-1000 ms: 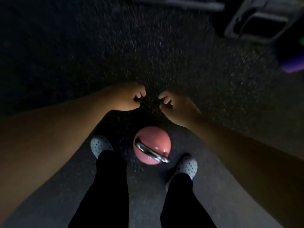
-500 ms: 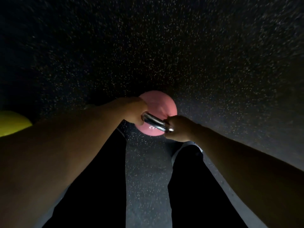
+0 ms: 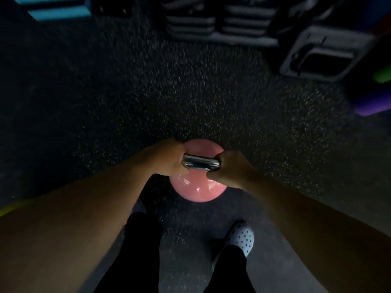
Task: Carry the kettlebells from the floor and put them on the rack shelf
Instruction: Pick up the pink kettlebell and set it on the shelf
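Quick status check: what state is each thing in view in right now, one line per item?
pink kettlebell: gripped by its handle, upright; cannot tell whether it is off the floor.
chrome handle: on top, a hand at each end.
left hand: closed on the handle's left end.
right hand: closed on the handle's right end.

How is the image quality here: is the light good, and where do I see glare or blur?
Head view: dim overall; small bright glints on the pink kettlebell and a sheen on its metal handle, gripped by the left hand and right hand; floor speckles streak from motion blur; wide-angle bending at the edges.
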{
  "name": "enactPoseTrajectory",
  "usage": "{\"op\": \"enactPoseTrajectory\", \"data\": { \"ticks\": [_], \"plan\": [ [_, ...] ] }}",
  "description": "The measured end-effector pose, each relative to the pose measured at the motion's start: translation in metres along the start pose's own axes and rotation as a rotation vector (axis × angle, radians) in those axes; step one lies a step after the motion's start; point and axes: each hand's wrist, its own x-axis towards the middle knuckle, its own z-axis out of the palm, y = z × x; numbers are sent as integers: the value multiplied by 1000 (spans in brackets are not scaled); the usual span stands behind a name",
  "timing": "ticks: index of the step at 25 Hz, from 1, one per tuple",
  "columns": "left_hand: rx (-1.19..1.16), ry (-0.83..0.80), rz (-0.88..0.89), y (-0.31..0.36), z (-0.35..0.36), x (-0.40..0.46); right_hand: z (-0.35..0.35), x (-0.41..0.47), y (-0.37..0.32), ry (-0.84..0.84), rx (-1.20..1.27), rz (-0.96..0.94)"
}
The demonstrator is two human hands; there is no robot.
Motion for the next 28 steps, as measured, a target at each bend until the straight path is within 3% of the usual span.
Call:
{"op": "enactPoseTrajectory", "data": {
  "ticks": [5, 10, 15, 20, 28],
  "plan": [
    [-17, 250, -13, 23, -139, -10, -128, 38, -77, 172, -77, -209],
    [7, 405, 72, -8, -284, 14, -223, 123, -158, 329, -149, -278],
    [118, 490, 139, -51, -409, 34, -281, 208, -232, 548, -208, -325],
    [190, 543, 152, -90, -536, 66, -354, 301, -300, 639, -217, -417],
    [357, 654, 128, -140, -670, 141, -432, 431, -356, 746, -166, -572]
  ]
}}
